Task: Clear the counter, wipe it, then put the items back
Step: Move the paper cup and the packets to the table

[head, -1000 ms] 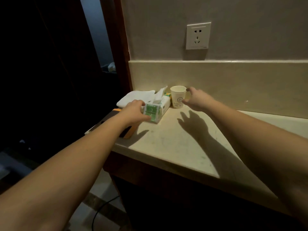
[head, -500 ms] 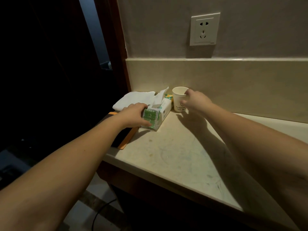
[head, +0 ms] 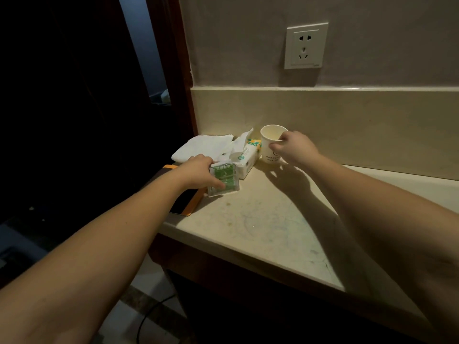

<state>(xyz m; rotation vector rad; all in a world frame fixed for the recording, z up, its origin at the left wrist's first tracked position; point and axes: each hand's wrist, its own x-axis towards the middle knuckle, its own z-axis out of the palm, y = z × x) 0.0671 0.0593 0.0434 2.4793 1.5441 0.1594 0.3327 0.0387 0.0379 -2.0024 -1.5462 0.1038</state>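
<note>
A beige stone counter [head: 268, 219] runs along the wall. At its back left corner lie a folded white cloth [head: 201, 146], a soft tissue pack [head: 247, 157] and a white paper cup [head: 270, 144]. My right hand [head: 295, 148] pinches the cup's rim, with the cup tilted slightly and raised off the counter. My left hand [head: 201, 175] grips a clear plastic box with green contents [head: 224, 180], tipped up just in front of the tissue pack. A dark phone with an orange edge [head: 185, 201] lies under my left wrist at the counter's left edge.
A wall socket [head: 306, 45] sits above the low backsplash [head: 347, 127]. A dark wooden door frame [head: 181, 70] borders the counter on the left. Below the counter's front edge are a dark cabinet and a cable [head: 149, 316] on the floor.
My right hand went from beside the cup to gripping its rim and lifting it. My left hand has pulled the clear green box away from the tissue pack and tipped it up.
</note>
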